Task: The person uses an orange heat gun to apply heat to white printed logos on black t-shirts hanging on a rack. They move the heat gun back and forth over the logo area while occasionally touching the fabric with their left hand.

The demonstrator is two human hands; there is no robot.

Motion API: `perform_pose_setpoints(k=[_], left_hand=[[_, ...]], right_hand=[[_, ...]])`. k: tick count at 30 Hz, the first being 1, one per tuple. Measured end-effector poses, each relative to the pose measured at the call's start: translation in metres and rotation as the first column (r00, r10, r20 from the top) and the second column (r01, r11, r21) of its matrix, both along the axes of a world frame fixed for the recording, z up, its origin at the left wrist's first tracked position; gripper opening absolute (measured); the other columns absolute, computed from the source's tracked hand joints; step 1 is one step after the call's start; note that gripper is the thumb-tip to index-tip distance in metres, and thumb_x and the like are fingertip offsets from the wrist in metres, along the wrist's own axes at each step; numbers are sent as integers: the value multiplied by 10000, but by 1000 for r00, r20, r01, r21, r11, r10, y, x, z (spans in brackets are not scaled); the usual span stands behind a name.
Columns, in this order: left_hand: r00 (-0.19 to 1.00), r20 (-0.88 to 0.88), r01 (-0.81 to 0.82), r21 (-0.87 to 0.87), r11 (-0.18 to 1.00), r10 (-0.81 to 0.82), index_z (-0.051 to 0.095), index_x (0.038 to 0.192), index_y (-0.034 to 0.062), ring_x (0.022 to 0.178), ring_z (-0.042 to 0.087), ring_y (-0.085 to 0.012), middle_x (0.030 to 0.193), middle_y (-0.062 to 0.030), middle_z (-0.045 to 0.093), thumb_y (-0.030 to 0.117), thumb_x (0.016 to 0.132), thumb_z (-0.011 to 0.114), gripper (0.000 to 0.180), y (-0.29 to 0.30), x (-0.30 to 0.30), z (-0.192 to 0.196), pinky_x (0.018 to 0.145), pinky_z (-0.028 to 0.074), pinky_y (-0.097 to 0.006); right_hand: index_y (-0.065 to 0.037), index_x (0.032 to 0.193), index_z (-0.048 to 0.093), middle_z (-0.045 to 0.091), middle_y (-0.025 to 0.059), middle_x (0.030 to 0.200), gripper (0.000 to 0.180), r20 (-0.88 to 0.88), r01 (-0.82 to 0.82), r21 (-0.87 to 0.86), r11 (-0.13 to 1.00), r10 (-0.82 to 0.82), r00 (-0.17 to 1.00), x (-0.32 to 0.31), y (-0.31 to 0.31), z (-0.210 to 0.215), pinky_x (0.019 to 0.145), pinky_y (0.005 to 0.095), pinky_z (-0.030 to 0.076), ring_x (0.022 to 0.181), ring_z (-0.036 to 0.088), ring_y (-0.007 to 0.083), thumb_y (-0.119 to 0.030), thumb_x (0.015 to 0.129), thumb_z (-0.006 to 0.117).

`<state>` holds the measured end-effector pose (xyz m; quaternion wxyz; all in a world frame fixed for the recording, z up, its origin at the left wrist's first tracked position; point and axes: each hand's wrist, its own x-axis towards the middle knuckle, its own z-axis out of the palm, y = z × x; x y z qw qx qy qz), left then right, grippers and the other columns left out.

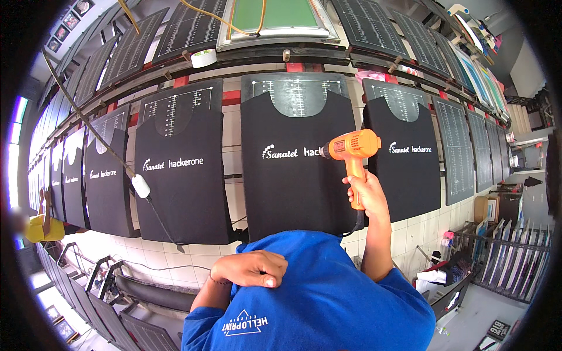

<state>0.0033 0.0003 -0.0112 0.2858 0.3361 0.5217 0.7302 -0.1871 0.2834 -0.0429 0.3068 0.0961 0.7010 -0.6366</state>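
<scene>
My right hand is wrapped around the handle of an orange heat gun. Its dark nozzle points left, over the white print on a black T-shirt. That shirt is stretched on a dark board marked with white ruler lines, and its print is partly hidden by the nozzle. In front of my blue shirt, my left hand is curled into a loose fist, with nothing visible in it. Another printed black T-shirt lies just right of the heat gun.
More printed shirts lie on boards to the left. A bare board is farther right. A cable with a white connector hangs at left. Behind the rail is a green screen frame. At far left works a person in yellow.
</scene>
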Motion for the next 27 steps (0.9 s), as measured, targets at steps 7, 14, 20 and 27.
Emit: perform_pose_setpoints(k=[7,14,20,27], left_hand=[[1000,25,2,7,1000,-3,663,980,-49,766,550,-286,866,-141,638,456,1003,455,546,-2,2,3,741,416,-391],[996,50,-79,14,997,78,646,876,-43,719,528,-282,773,-123,595,430,1007,460,525,9,6,15,710,407,-391],[985,36,-170,-2,985,170,631,809,-25,700,516,-269,732,-115,569,409,1011,462,508,26,3,31,692,395,-386],[980,142,-120,-120,985,137,627,776,-20,726,540,-271,743,-111,593,450,991,487,535,29,19,19,709,419,-380]], right_hand=[[-23,1069,559,600,45,842,214,35,-11,-29,1000,12,999,2,1,2,520,255,495,602,562,92,-132,894,615],[-24,1057,554,582,32,820,206,9,-47,-2,999,47,999,4,-1,3,509,246,491,587,556,86,-134,896,617],[-18,1060,551,578,30,828,204,-2,-86,-33,996,86,996,2,1,5,507,242,489,588,555,84,-129,899,611],[-21,1045,548,568,26,817,201,-20,-112,-41,993,111,994,-2,0,-2,506,241,488,585,557,87,-136,893,614]])
